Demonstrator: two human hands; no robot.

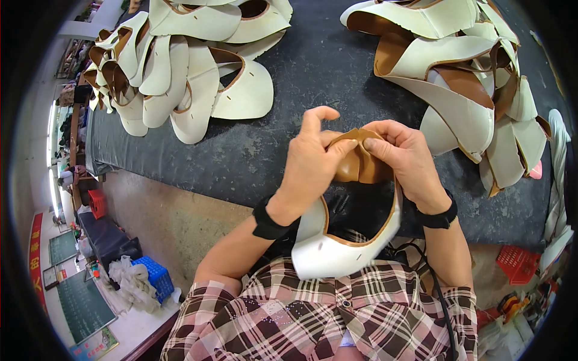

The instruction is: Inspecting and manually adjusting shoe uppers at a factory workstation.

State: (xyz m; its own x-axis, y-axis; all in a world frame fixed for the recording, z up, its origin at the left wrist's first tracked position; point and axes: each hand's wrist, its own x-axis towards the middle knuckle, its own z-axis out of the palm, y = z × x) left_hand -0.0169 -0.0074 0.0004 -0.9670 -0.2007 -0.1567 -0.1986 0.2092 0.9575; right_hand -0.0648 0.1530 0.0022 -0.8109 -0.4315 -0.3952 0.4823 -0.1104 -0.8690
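blk scuffed tabletop (pixel 319 72), l. pile of wht/brn pcs (pixel 244 90), r. pile of sim. pcs (pixel 454 114)

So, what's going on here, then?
A person's left hand and right hand pinch the brown part of a white, curved piece, thumbs close together. The rest of it loops below the hands. Similar pieces lie on the dark table beyond: a left pile and a right pile.

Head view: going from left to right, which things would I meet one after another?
Large green board → blue basket → left hand → right hand → red basket at lower right. The held brown-and-white piece overlaps both hands, so it is left out.
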